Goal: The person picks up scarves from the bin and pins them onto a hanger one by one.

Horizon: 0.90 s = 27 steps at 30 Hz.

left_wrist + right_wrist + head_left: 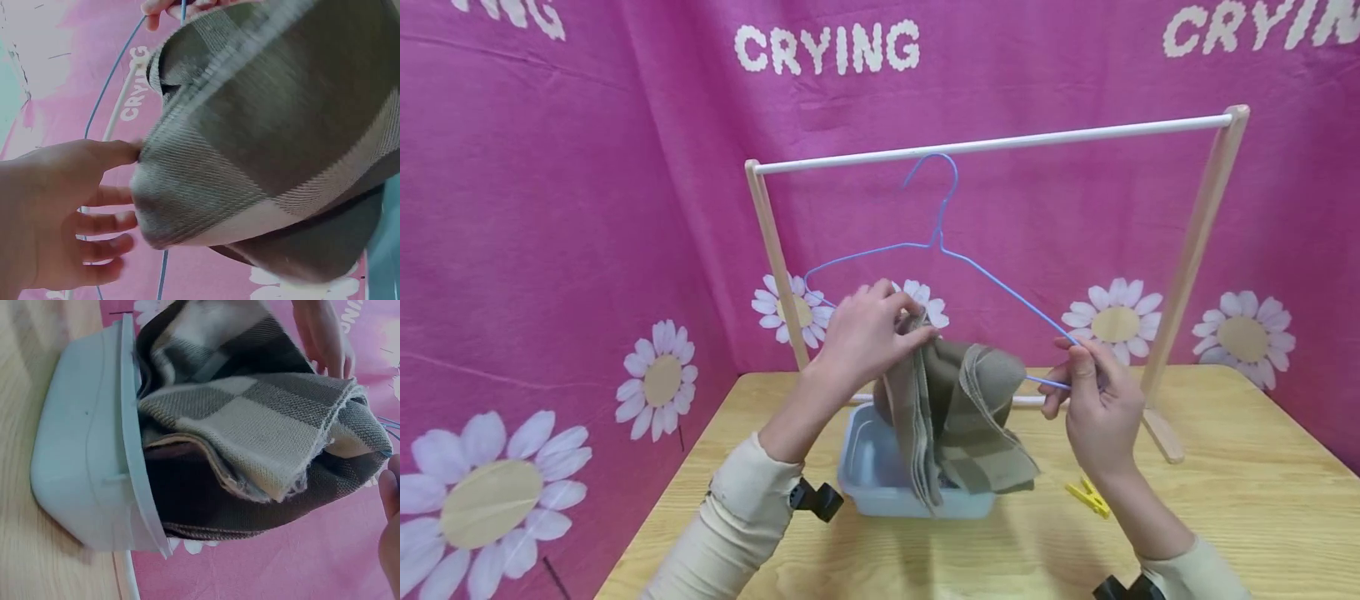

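A checked brown-and-beige cloth (936,417), folded in layers with a frayed edge, hangs over the lower bar of a blue wire hanger (1011,290). My left hand (867,333) pinches the cloth's upper left part between thumb and fingers; the left wrist view has the thumb and fingertips right at its folded edge. With my right hand (1101,404) I grip the hanger's right corner, where the wire bends back. The hanger is upright, its hook overlapping the rack's rail in the head view. The cloth's lower end hangs over a translucent plastic container (925,504).
A clothes rack with a white rail (1075,136) and wooden posts (1198,250) stands on the wooden table (1247,500). One yellow clothespin (1088,497) lies near my right wrist. Behind hangs a pink curtain (1037,75) with daisies and lettering.
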Motion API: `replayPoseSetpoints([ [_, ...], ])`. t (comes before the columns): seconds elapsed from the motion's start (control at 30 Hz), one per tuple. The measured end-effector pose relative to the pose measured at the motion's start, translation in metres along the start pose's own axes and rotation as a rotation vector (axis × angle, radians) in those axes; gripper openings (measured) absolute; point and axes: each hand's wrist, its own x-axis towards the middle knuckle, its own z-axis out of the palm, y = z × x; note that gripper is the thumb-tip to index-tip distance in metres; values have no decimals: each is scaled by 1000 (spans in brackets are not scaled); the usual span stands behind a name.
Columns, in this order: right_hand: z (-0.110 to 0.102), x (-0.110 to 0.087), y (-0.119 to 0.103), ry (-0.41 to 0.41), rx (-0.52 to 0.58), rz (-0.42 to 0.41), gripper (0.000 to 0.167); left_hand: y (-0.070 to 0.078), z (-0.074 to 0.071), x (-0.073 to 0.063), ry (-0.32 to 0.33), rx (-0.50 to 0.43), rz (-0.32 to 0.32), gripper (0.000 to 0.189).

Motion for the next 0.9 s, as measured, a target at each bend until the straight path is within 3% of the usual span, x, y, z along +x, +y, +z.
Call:
replayPoseSetpoints([
  [0.07, 0, 2, -1, 11, 0, -9, 21, -1, -2, -3, -91, -23, -53, 46],
  [0.17, 1, 3, -2, 9, 14, -23, 21, -1, -2, -5, -168, -102, -115, 59],
  [0.33, 0, 2, 0, 18, 29, -16, 21, -5, 2, -5, -196, -225, -171, 59],
  [0.5, -4, 2, 2, 49, 57, 13, 21, -16, 3, -5, -217, -368, -149, 50],
  [0.63, -4, 3, 1, 62, 80, 10, 21, -20, 6, -6, -177, -406, -139, 45],
  [0.8, 1, 3, -2, 42, 92, -22, 21, -14, 14, -9, -110, -280, -204, 42],
  [0.9, 3, 4, -1, 37, 85, -30, 21, -12, 19, -7, -24, -207, -187, 31],
])
